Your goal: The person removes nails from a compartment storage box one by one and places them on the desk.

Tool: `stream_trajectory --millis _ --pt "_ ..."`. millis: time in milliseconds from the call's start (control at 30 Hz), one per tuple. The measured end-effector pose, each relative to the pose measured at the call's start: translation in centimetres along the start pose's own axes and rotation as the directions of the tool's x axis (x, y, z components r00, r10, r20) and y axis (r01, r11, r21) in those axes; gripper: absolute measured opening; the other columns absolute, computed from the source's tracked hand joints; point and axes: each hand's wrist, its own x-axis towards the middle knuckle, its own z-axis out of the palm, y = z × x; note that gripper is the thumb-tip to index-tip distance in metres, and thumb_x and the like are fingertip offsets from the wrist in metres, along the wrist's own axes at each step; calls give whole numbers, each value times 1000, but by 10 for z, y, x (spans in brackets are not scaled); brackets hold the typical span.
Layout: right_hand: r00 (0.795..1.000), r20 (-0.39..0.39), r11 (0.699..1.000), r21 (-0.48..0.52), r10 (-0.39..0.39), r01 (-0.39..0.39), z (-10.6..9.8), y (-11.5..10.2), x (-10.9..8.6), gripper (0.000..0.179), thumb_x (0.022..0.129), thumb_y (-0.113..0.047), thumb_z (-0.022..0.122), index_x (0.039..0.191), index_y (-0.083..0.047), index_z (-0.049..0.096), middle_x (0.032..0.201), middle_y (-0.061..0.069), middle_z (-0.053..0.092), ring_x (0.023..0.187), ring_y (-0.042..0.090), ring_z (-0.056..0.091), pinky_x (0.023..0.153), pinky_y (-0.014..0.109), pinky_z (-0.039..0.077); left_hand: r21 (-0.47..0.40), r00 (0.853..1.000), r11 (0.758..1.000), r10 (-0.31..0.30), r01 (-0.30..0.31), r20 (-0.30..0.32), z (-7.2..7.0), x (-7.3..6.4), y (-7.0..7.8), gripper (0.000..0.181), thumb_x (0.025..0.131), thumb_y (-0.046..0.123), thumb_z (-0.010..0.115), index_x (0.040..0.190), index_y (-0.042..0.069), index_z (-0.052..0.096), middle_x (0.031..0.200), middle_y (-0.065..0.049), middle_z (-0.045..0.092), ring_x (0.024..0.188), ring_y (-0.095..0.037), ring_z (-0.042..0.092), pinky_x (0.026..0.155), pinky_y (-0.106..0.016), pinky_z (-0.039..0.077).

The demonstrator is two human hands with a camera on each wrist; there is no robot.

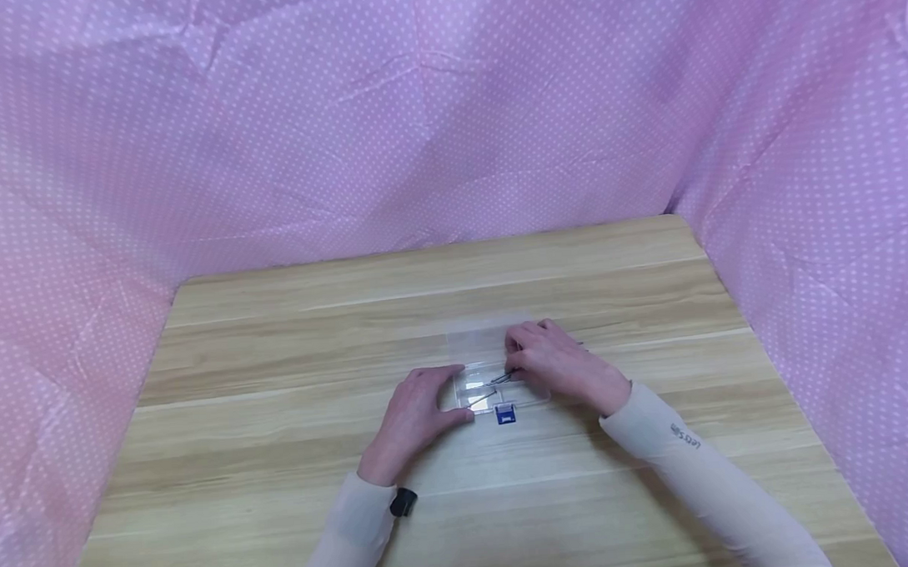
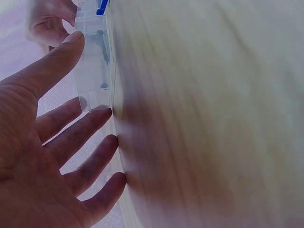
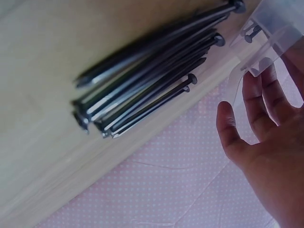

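Observation:
A clear plastic box (image 1: 525, 394) with compartments and a blue latch (image 1: 506, 413) lies on the table, its transparent lid (image 1: 474, 345) folded back. My left hand (image 1: 413, 402) grips the box's left end between thumb and index finger. The other left fingers (image 2: 97, 164) are spread, their tips at the tabletop. A nail (image 2: 104, 52) lies inside the box's left part. Above the box, my right hand (image 1: 550, 359) pinches a dark nail (image 1: 502, 378) slanting into a compartment; its thumb is hidden in the right wrist view.
Several loose dark nails (image 3: 147, 71) of different lengths lie side by side on the table, mostly hidden behind my right hand in the head view. The wooden table (image 1: 313, 338) has pink dotted cloth (image 1: 419, 151) at its back and sides.

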Motion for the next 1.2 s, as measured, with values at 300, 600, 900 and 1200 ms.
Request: stream_trajectory --millis 300,600,900,1200 --pt "1000 1 1000 -18 -8 8 -1 1 3 9 84 -24 87 93 -24 83 99 -5 57 96 17 51 83 37 42 5 1000 1000 -14 14 6 -1 2 0 72 80 41 89 141 12 63 137 -9 67 128 -33 57 111 -50 44" --pt "1000 29 998 -64 -5 7 -1 0 4 9 86 -22 85 94 -22 80 108 -3 61 102 19 54 85 38 45 3 1000 1000 -15 15 11 -1 2 -1 72 80 40 89 141 11 64 137 -10 67 128 -33 57 110 -50 45" --pt "999 12 999 -42 -31 31 -1 0 2 8 88 -20 83 93 -20 77 110 -2 62 102 19 54 88 37 46 2 1000 1000 -2 2 4 -1 2 -1 71 80 40 89 140 11 64 136 -11 67 128 -34 58 110 -50 45" --pt "999 47 999 33 -1 0 -2 3 1 7 89 -23 82 95 -24 81 104 -4 58 100 19 51 86 37 43 -9 1000 1000 -16 16 12 -1 2 -1 71 80 40 89 140 11 64 136 -10 67 128 -33 58 110 -50 45"
